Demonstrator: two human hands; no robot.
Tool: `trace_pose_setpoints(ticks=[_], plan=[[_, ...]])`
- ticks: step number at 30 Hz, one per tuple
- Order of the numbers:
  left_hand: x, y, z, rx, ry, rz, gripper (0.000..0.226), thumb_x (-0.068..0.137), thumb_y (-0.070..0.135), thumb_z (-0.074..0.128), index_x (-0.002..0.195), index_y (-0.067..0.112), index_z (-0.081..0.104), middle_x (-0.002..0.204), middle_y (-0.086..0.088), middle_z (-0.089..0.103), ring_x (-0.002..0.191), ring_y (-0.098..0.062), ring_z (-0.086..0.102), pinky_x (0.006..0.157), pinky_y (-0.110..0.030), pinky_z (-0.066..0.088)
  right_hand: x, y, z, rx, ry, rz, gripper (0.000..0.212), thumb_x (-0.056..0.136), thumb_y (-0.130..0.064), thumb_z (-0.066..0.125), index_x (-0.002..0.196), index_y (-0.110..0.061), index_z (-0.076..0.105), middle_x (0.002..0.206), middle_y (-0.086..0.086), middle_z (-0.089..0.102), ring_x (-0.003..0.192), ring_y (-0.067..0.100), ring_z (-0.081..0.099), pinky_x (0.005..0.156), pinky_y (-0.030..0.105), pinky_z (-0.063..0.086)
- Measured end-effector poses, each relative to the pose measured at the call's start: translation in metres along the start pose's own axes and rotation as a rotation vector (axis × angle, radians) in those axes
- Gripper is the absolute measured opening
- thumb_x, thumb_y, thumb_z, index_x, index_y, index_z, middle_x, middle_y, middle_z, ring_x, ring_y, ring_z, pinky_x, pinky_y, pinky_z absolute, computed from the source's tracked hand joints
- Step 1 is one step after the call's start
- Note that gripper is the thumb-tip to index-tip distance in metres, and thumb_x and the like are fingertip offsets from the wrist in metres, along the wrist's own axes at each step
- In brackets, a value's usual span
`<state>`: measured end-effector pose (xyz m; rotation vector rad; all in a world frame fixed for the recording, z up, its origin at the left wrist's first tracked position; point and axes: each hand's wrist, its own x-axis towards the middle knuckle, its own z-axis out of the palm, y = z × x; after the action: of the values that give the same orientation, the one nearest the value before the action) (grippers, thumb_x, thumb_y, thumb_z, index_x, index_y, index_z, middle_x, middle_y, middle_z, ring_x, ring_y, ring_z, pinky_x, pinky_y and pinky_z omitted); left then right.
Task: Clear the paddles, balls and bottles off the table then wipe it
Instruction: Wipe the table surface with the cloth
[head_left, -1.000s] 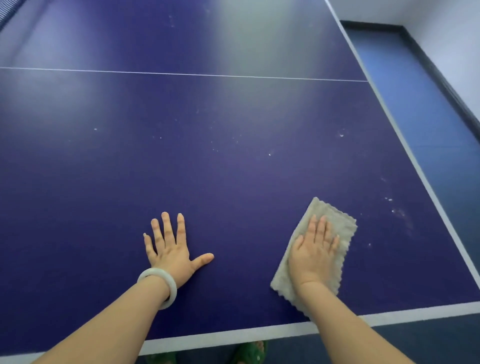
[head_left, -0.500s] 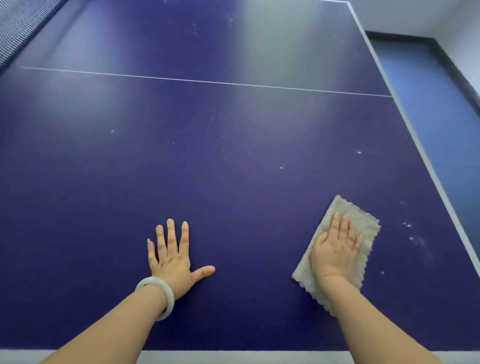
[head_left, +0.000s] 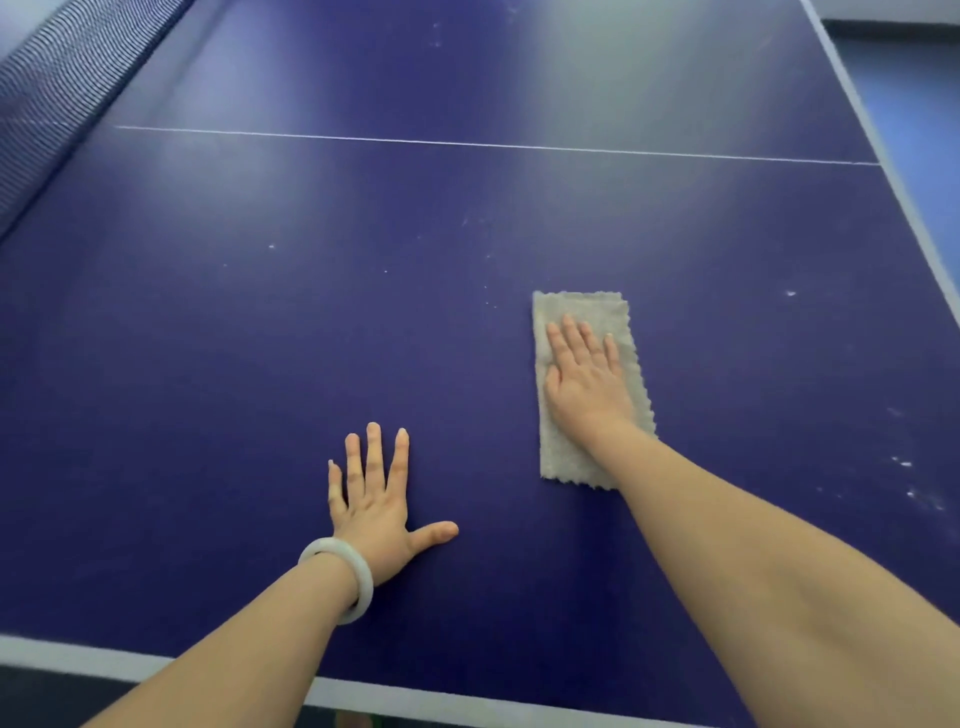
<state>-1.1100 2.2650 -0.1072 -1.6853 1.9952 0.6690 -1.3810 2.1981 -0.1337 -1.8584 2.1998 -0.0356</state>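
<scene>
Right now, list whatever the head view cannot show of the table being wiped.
Under the cloth and right hand: table surface covered, head view.
Beneath the left hand: surface covered by the palm.
Beyond the net: table cut off by the frame edge.
Near the right edge: white specks too small to identify.

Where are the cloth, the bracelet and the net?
cloth (head_left: 579, 307): head view, its bare far end past the fingertips.
bracelet (head_left: 363, 577): head view, the white ring's side on the left wrist.
net (head_left: 47, 93): head view, the mesh at the top left.
</scene>
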Motion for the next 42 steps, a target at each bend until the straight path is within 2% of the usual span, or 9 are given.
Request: trace_pose_setpoints(ticks=[4,8,11,17,19,23,26,33,42], plan=[[0.001,0.0,0.0,0.001,0.006,-0.005,0.12,0.074,0.087,0.04,0.135,0.029,-0.045,0.145,-0.004,-0.052,0.135,-0.03,-0.046,0.116,-0.051,-0.02,-0.029,0.099,-0.014,-0.002,0.085,0.452,0.061,0.1,-0.031,0.015,0.159,-0.019,0.006,0.166,0.001,0.001,0.153,0.019,-0.001,0.123,0.046,-0.002],[0.001,0.0,0.001,0.01,0.01,-0.009,0.121,0.072,0.089,0.038,0.135,0.029,-0.046,0.146,-0.004,-0.051,0.135,-0.03,-0.045,0.117,-0.051,-0.02,-0.063,0.086,-0.008,0.086,0.169,0.716,0.062,0.101,-0.03,0.017,0.158,-0.012,0.004,0.166,0.008,0.001,0.153,0.024,-0.002,0.122,0.05,0.0],[0.002,-0.001,0.0,0.006,0.016,-0.015,0.12,0.072,0.089,0.039,0.134,0.029,-0.046,0.144,-0.003,-0.052,0.136,-0.03,-0.044,0.117,-0.051,-0.019,-0.075,0.014,0.015,0.109,0.152,0.553,0.061,0.101,-0.028,0.017,0.157,-0.01,0.001,0.166,0.01,-0.002,0.153,0.027,-0.003,0.122,0.051,-0.006],[0.002,0.001,0.001,0.007,0.033,-0.01,0.12,0.073,0.088,0.04,0.134,0.028,-0.045,0.144,-0.003,-0.051,0.138,-0.03,-0.042,0.118,-0.05,-0.018,-0.147,-0.035,0.042,-0.014,0.048,-0.245,0.059,0.101,-0.032,0.023,0.158,-0.017,0.017,0.166,0.002,0.01,0.153,0.019,0.003,0.121,0.045,0.006],[0.002,0.001,0.002,0.005,0.034,-0.01,0.121,0.072,0.089,0.04,0.134,0.029,-0.044,0.147,-0.004,-0.049,0.138,-0.03,-0.042,0.117,-0.05,-0.018,-0.156,0.01,0.037,-0.061,0.076,-0.203,0.059,0.099,-0.031,0.027,0.156,-0.018,0.025,0.164,0.001,0.017,0.152,0.016,0.011,0.121,0.044,0.008],[0.002,0.0,0.002,0.013,0.048,-0.002,0.12,0.07,0.091,0.036,0.134,0.028,-0.044,0.15,-0.006,-0.047,0.139,-0.031,-0.041,0.117,-0.051,-0.018,-0.152,0.086,0.02,-0.037,0.11,0.423,0.062,0.098,-0.031,0.013,0.158,-0.018,0.008,0.166,0.001,0.005,0.153,0.017,0.001,0.123,0.044,0.001],[0.001,0.0,0.002,0.014,0.052,0.0,0.121,0.071,0.091,0.035,0.138,0.027,-0.043,0.15,-0.007,-0.046,0.139,-0.032,-0.04,0.117,-0.051,-0.017,-0.147,0.054,0.018,0.072,0.13,0.708,0.061,0.1,-0.03,0.011,0.155,-0.016,-0.008,0.166,0.005,-0.007,0.152,0.02,-0.01,0.123,0.047,-0.002],[0.002,-0.001,0.002,0.006,0.055,0.013,0.12,0.072,0.091,0.035,0.137,0.027,-0.044,0.147,-0.007,-0.049,0.139,-0.032,-0.04,0.117,-0.052,-0.018,-0.196,-0.026,0.052,-0.034,0.09,0.139,0.062,0.097,-0.029,0.024,0.157,-0.016,0.017,0.166,0.003,0.009,0.153,0.019,0.006,0.121,0.046,0.008],[-0.003,0.01,-0.005,-0.002,0.136,0.046,0.115,0.08,0.079,0.05,0.155,0.022,-0.017,0.158,-0.012,-0.031,0.147,-0.034,-0.026,0.121,-0.048,-0.007,-0.245,0.04,0.05,-0.101,0.1,0.328,0.063,0.097,-0.029,0.024,0.158,-0.018,0.015,0.166,-0.001,0.008,0.153,0.016,0.004,0.121,0.044,0.009]])
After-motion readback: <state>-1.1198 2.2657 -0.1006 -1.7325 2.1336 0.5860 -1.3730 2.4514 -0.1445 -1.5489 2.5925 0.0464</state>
